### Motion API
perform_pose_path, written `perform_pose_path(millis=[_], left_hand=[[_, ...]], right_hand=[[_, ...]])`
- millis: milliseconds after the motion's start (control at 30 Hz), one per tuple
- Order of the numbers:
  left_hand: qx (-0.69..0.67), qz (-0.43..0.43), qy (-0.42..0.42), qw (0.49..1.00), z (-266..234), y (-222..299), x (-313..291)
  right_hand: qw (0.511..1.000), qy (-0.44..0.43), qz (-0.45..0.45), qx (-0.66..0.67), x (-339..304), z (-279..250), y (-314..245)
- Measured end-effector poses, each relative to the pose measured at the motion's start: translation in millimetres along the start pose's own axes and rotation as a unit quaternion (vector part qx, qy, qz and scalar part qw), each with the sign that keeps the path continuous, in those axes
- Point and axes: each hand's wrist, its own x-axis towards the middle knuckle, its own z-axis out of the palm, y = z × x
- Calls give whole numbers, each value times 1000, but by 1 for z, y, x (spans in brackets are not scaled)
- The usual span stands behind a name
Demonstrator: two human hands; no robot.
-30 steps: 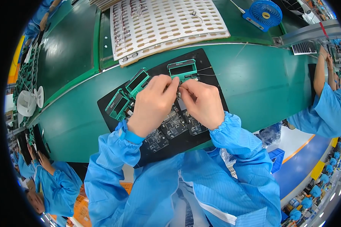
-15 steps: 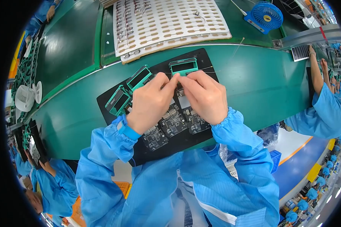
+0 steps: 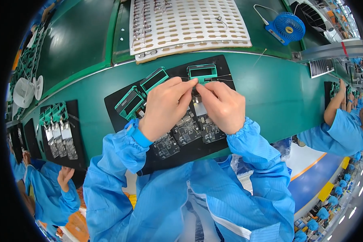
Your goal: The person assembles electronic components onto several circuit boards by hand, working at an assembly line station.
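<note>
While left hand [image 3: 167, 103] and right hand [image 3: 226, 105] pinch, contents unclear, green frame [image 3: 207, 79] lies just beyond.

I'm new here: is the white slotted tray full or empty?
The tray is partly filled: wired parts mainly at left, many slots bare.

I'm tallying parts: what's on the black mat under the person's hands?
The black mat holds three green frames, thin wires and, nearer the person, three dark circuit boards. The left hand and right hand cover part of its middle; what lies beneath them cannot be seen.
</note>
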Motion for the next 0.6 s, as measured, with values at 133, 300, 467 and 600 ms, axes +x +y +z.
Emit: perform_pose_path(millis=[133, 300, 467, 600], left_hand=[[-18, 33, 27, 999, 4, -4, -2], [-80, -35, 77, 993, -15, 13, -12], [97, -67, 95, 989, -63, 12, -54], [209, -139, 69, 965, -82, -4, -81]], right_hand=[[999, -29, -10, -18, 5, -3, -3], [996, -80, 42, 3, 14, -4, -10], [991, -64, 111, 46, 13, 0, -13], [986, -76, 139, 44, 14, -1, -16]])
